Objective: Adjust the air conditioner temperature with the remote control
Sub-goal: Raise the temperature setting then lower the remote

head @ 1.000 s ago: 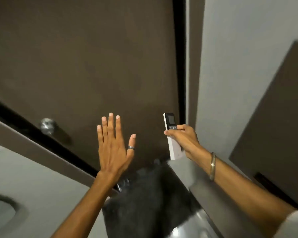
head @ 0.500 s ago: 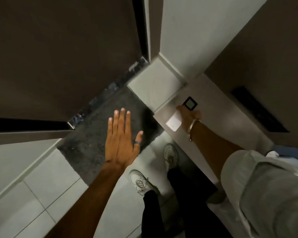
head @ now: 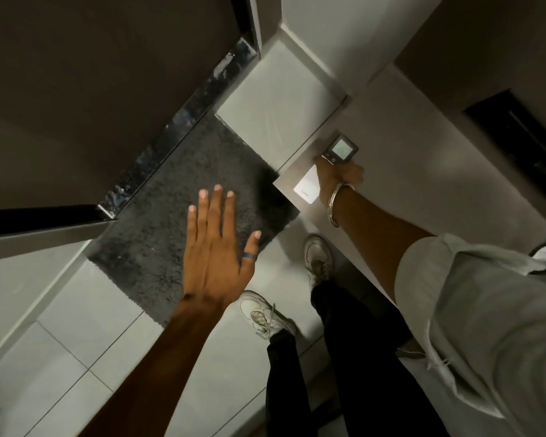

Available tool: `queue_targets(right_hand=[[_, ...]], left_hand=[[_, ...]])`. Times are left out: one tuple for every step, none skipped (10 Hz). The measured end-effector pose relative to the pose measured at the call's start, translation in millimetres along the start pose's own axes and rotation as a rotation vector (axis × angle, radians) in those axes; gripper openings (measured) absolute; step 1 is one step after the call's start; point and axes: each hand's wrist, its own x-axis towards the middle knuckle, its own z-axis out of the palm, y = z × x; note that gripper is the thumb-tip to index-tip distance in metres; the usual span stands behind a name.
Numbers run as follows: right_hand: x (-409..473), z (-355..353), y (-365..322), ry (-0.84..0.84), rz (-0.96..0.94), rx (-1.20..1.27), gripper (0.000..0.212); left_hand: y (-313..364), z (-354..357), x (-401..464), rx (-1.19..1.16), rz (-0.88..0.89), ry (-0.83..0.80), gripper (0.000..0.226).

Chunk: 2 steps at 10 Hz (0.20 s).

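Above dark mat on tiled floor: left hand fingers spread; right hand clasping remote.

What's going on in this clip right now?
A person stands looking down at the floor. Their right hand grips a white remote control, its display end pointing away over a pale ledge. The left hand is empty, held flat with fingers spread above a dark floor mat. No air conditioner is in view.

Our view has tipped down from the dark door to the floor, where our shoes and the grey mat now show. Our right hand has lowered the remote control from upright in the air onto the table.
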Motion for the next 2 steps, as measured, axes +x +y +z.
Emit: queue_targets(right_hand=[[-29, -14, -10, -0.086, 0.029, -0.032, 0.094], [-73, -27, -33, -0.004, -0.086, -0.116, 0.093]], left_hand=[[3, -32, -8, -0.009, -0.005, 0.046, 0.079], [2, -74, -17, -0.021, -0.01, 0.135, 0.079]])
